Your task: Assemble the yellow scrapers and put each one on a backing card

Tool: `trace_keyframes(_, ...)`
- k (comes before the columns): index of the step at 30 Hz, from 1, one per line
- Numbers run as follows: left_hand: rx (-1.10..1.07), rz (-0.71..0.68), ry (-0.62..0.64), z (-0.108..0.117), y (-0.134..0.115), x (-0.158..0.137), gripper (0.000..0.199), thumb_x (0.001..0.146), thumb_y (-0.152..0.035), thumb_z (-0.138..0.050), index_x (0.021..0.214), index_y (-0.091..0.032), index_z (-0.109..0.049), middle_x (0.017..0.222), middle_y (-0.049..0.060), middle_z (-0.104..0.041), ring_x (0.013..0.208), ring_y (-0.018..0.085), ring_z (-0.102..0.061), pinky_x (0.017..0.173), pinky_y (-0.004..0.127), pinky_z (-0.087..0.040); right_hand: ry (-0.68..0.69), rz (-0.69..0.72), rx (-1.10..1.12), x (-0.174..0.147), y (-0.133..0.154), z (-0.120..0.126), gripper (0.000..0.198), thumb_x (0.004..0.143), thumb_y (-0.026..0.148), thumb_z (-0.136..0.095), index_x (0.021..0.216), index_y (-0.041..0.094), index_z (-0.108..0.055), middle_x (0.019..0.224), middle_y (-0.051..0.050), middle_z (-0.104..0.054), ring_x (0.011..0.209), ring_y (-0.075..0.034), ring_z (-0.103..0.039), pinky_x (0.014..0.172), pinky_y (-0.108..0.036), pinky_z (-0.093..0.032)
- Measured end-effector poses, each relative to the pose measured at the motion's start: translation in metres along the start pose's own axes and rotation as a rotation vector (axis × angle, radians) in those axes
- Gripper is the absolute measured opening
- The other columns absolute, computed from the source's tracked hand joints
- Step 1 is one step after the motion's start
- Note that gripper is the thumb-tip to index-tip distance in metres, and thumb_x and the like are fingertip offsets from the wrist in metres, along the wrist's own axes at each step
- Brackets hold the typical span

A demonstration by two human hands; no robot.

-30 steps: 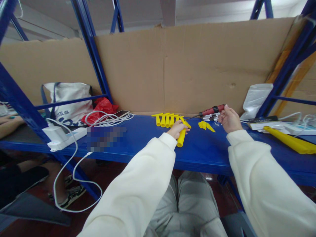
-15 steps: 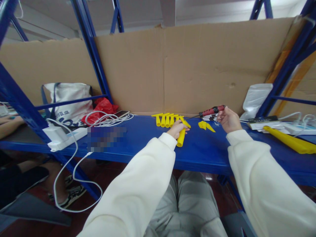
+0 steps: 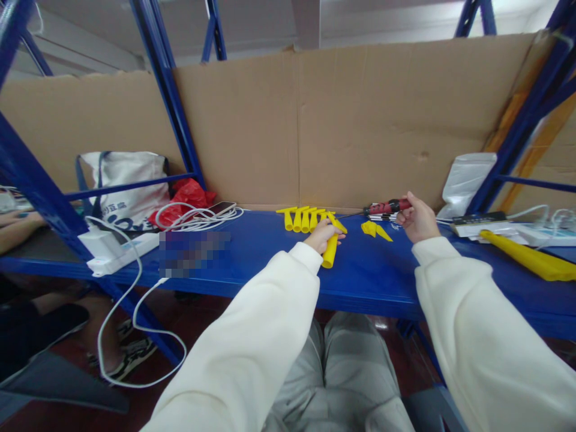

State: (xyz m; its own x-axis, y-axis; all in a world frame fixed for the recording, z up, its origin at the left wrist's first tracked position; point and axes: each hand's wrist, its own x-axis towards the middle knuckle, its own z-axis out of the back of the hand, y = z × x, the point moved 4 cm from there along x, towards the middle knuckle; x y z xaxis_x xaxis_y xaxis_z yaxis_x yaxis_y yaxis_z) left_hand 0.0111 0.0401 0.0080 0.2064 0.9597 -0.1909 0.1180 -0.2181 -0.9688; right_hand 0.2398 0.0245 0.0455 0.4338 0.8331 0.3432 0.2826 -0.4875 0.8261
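My left hand is closed around a yellow T-shaped plastic piece, whose round tube end points toward me. The fingers of my right hand pinch the handle end of a red and black screwdriver. Its thin shaft runs left to the crosspiece of the yellow part; the exact tip contact is too small to make out. Behind my left hand stands a row of several similar yellow T-shaped pieces. Small yellow scraps lie on the blue table between my hands.
To the right are a yellow bag-like sheet, a power strip and a white pouch. Coiled white cable, a red plastic bag and a cloth bag sit left. Cardboard walls the back. Another person's arm shows far left.
The screwdriver handle has turned slightly, and the fingers of my right hand have shifted on its end. My left hand and the yellow piece have stayed in place.
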Motion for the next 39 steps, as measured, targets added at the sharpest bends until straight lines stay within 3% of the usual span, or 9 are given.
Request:
trace_keyframes(4,0.001,0.004,0.002,0.0001,0.0001,-0.0006,0.062,0.075,0.006,-0.056,0.13,-0.022,-0.048,0.102,0.006,-0.072,0.07,0.014,-0.07,0.051,0.019,-0.046,0.026,0.012,0.004,-0.0037,0.0041,-0.0041,0.038,0.071,0.052,-0.079,0.072,0.021,-0.056,0.037,0.01,-0.032,0.031,-0.007,-0.033,0.03,-0.018,-0.03)
trace_keyframes(10,0.015,-0.018,0.003,-0.0005,0.0005,0.0002,0.058,0.078,0.004,-0.053,0.13,-0.022,-0.048,0.102,0.006,-0.072,0.071,0.014,-0.07,0.05,0.019,-0.045,0.008,-0.031,0.001,-0.0056,0.0057,-0.0057,0.039,0.079,0.049,-0.074,0.067,0.02,-0.051,0.05,0.004,-0.053,0.038,-0.006,-0.045,0.034,-0.017,-0.038)
trace_keyframes(18,0.002,-0.01,-0.002,0.0,-0.0007,-0.0002,0.057,0.078,0.005,-0.053,0.129,-0.02,-0.048,0.103,0.007,-0.071,0.065,0.013,-0.068,0.049,0.02,-0.045,0.018,0.013,-0.012,-0.0011,0.0013,-0.0008,0.052,0.07,0.051,-0.08,0.061,0.022,-0.038,0.042,0.009,-0.036,0.032,-0.005,-0.033,0.028,-0.017,-0.025)
trace_keyframes(25,0.001,-0.012,0.006,-0.0006,-0.0016,-0.0015,0.053,0.08,0.005,-0.053,0.127,-0.02,-0.049,0.098,0.005,-0.07,0.058,0.01,-0.064,0.048,0.019,-0.044,0.002,-0.03,-0.013,-0.0029,0.001,-0.0021,0.044,0.073,0.054,-0.077,0.065,0.022,-0.048,0.037,0.01,-0.03,0.031,-0.007,-0.03,0.029,-0.018,-0.025)
trace_keyframes(33,0.011,-0.008,-0.012,0.0003,-0.0008,-0.0015,0.057,0.079,0.004,-0.054,0.13,-0.021,-0.047,0.1,0.004,-0.07,0.063,0.012,-0.066,0.049,0.02,-0.044,0.078,-0.078,0.009,-0.0065,0.0065,-0.0066,0.04,0.082,0.05,-0.07,0.066,0.02,-0.048,0.051,0.004,-0.053,0.043,-0.008,-0.047,0.039,-0.019,-0.039)
trace_keyframes(39,0.02,-0.012,0.002,0.0003,-0.0001,0.0,0.054,0.08,0.005,-0.052,0.128,-0.02,-0.046,0.095,0.003,-0.069,0.058,0.01,-0.062,0.048,0.019,-0.043,0.077,-0.015,0.006,-0.0086,0.007,-0.0092,0.05,0.075,0.051,-0.077,0.062,0.021,-0.039,0.044,0.008,-0.039,0.038,-0.006,-0.035,0.036,-0.019,-0.031)
